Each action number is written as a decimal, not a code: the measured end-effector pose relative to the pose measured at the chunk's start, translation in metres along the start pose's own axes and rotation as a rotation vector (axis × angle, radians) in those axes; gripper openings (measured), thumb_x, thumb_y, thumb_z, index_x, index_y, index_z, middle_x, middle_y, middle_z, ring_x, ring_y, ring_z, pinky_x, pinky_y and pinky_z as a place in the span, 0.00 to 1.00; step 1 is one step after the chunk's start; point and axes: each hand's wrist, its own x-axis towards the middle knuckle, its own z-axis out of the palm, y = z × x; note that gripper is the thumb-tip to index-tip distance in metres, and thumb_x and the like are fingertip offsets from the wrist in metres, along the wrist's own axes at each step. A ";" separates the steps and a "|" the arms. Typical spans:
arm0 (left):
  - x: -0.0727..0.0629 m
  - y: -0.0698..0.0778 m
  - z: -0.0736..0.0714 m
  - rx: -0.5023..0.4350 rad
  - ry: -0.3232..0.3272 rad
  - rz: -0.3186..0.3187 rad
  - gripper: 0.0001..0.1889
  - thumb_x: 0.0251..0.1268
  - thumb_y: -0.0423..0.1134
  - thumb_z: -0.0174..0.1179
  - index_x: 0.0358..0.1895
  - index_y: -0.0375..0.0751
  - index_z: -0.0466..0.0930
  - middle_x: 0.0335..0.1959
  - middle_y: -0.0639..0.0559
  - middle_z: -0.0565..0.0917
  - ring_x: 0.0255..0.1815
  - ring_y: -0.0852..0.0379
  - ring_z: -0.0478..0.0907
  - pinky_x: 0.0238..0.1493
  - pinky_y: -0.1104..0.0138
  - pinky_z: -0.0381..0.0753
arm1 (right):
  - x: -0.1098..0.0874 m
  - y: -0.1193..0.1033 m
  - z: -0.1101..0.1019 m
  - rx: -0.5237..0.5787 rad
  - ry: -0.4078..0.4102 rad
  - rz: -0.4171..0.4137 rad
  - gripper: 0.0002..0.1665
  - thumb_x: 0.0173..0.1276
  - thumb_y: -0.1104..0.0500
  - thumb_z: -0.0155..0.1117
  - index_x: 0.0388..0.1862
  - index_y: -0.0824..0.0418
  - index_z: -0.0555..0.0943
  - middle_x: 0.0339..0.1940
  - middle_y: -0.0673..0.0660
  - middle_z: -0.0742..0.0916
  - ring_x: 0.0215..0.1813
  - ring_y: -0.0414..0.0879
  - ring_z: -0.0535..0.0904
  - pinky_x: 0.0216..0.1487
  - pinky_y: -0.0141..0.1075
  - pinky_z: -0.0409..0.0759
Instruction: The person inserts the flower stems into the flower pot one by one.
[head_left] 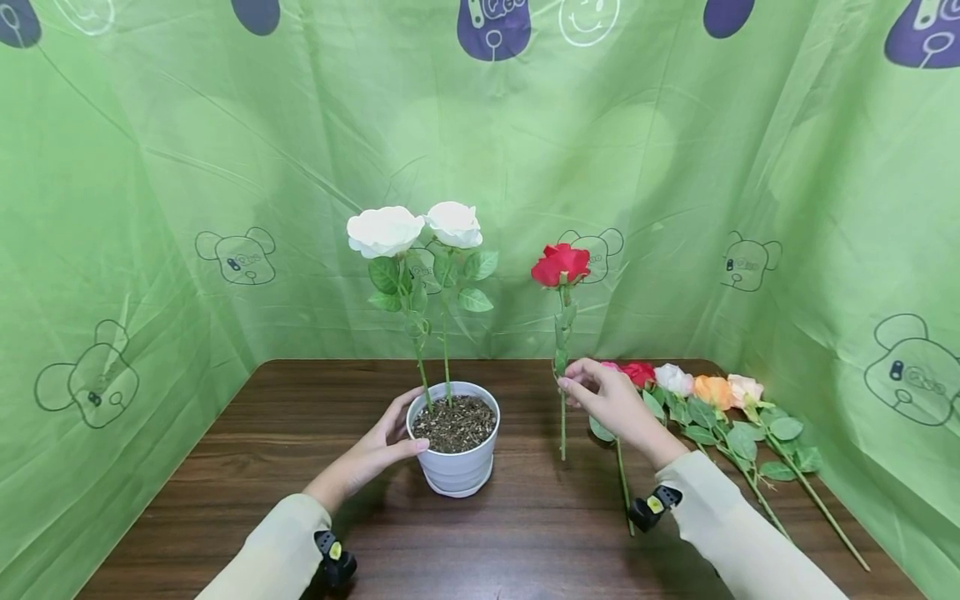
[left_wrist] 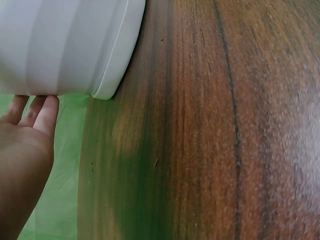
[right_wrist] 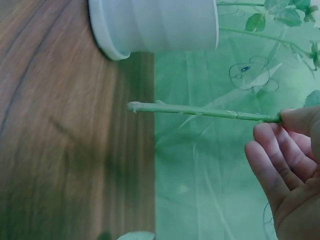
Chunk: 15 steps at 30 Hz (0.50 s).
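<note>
A white flowerpot (head_left: 459, 475) filled with dark soil (head_left: 459, 425) stands on the table, with two white roses (head_left: 386, 232) upright in it. My left hand (head_left: 375, 454) holds the pot from its left side, thumb near the front rim and fingers round the back. To the right of the pot, my right hand (head_left: 611, 404) pinches the green stem of a red rose (head_left: 561, 265) between thumb and fingertips. The rose is upright, bloom at the top. In the right wrist view the bare lower end of the stem (right_wrist: 200, 110) hangs free, apart from the pot.
On the right of the wooden table (head_left: 525, 550) lie several more roses, among them an orange rose (head_left: 712, 391), a white rose (head_left: 674, 379) and a pale pink rose (head_left: 745, 389), their stems pointing towards me. Green printed cloth (head_left: 315, 167) encloses the back and sides.
</note>
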 end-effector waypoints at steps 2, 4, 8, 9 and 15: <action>0.000 0.001 0.000 -0.001 0.000 0.000 0.40 0.71 0.39 0.61 0.80 0.56 0.48 0.79 0.43 0.55 0.79 0.43 0.50 0.73 0.45 0.51 | 0.003 -0.006 0.000 0.003 0.018 -0.022 0.08 0.74 0.54 0.64 0.41 0.57 0.81 0.30 0.54 0.87 0.33 0.49 0.84 0.34 0.36 0.81; -0.001 0.001 0.000 0.001 -0.001 0.002 0.40 0.71 0.39 0.61 0.80 0.56 0.48 0.79 0.43 0.55 0.79 0.43 0.50 0.73 0.45 0.51 | 0.007 -0.012 0.001 0.011 0.034 -0.043 0.07 0.74 0.53 0.64 0.40 0.56 0.80 0.30 0.54 0.87 0.33 0.49 0.84 0.32 0.37 0.80; -0.001 0.002 0.000 -0.002 -0.002 0.005 0.41 0.71 0.39 0.61 0.80 0.55 0.47 0.79 0.42 0.56 0.78 0.42 0.50 0.73 0.45 0.52 | 0.014 -0.026 0.006 0.065 0.054 -0.081 0.07 0.74 0.52 0.64 0.40 0.54 0.80 0.31 0.53 0.87 0.34 0.47 0.84 0.34 0.38 0.82; -0.001 0.003 0.000 -0.003 -0.003 0.005 0.41 0.71 0.39 0.61 0.80 0.55 0.47 0.79 0.43 0.56 0.78 0.42 0.51 0.73 0.45 0.52 | 0.016 -0.029 0.007 0.078 0.062 -0.092 0.07 0.74 0.52 0.64 0.40 0.54 0.79 0.31 0.53 0.87 0.34 0.46 0.84 0.34 0.38 0.83; -0.001 0.002 0.000 -0.005 -0.008 0.005 0.41 0.71 0.39 0.60 0.80 0.55 0.47 0.78 0.43 0.57 0.78 0.42 0.51 0.73 0.45 0.52 | 0.026 -0.048 0.015 0.169 0.110 -0.156 0.07 0.74 0.57 0.64 0.41 0.59 0.79 0.33 0.57 0.88 0.33 0.46 0.85 0.37 0.41 0.85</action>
